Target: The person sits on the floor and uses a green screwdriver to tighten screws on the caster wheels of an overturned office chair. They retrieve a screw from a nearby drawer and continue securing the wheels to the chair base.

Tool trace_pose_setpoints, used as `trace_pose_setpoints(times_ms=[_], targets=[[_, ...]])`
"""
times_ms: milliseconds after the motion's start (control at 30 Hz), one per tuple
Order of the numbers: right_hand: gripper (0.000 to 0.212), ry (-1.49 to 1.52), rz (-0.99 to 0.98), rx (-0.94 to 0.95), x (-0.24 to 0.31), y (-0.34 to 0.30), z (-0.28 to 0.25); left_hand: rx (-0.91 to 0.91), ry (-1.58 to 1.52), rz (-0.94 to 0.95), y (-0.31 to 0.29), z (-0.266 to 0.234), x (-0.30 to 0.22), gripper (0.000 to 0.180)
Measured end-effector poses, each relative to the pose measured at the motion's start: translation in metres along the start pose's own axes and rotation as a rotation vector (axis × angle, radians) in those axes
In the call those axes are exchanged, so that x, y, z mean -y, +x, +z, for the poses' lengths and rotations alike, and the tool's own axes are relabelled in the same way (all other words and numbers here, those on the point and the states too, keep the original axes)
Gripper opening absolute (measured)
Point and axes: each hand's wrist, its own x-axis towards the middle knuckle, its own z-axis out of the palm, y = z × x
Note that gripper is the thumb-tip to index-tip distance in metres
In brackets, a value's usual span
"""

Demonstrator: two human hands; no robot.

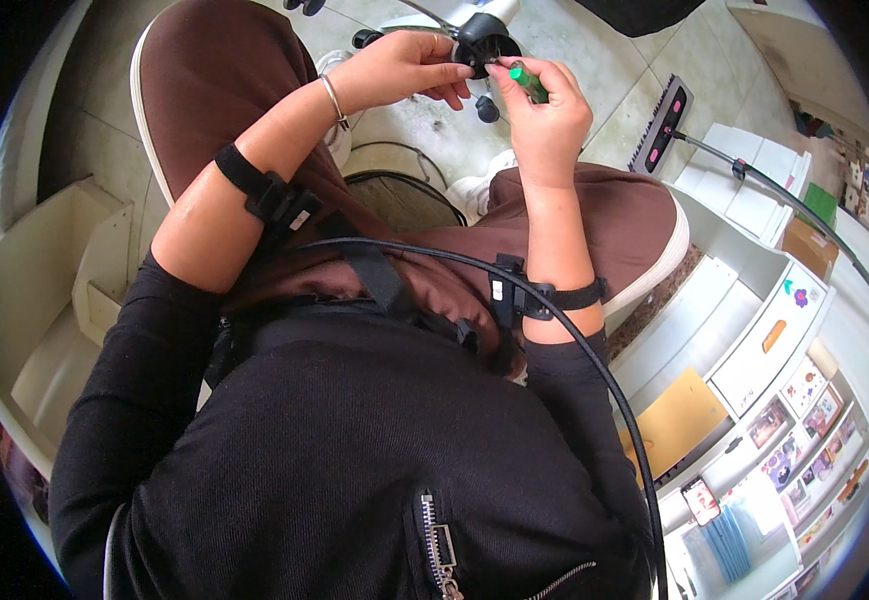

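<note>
At the top of the head view, both my hands meet at a dark round caster (482, 38) at the end of a chair leg. My left hand (405, 68), a bangle on its wrist, has its thumb and fingers closed on the caster's near left side. From the right, my right hand (547, 108) grips a small tool with a green handle (530, 83). Its end cap points up toward me, and the tip is hidden. Thin dark strands seem to show in the caster's opening, where my right fingertips pinch at the rim.
Other chair casters (489, 108) sit on the tiled floor (610, 70) beyond my knees. A long-handled brush (663, 122) leans at the right, beside white drawers (765, 335). A black cable (610, 385) crosses over my lap. An open white drawer unit (65, 300) stands at the left.
</note>
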Motion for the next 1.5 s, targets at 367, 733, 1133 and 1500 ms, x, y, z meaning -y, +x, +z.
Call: trace_pose_setpoints(times_ms=[367,733,1133,1500], targets=[[0.015,-0.011,0.043,0.056,0.007,0.000,-0.002,0.012,-0.045,-0.013,-0.002,0.002,-0.006,0.024],[0.013,-0.083,-0.042,0.091,0.025,-0.007,-0.006,0.000,-0.075,0.021,-0.001,0.005,-0.004,0.023],[0.063,0.580,0.813,0.595,0.016,-0.022,-0.020,-0.010,-0.039,0.019,-0.002,0.005,-0.006,0.020],[0.050,0.857,1.052,0.501,0.021,-0.016,-0.004,-0.025,0.010,0.044,0.001,0.004,0.002,0.018]])
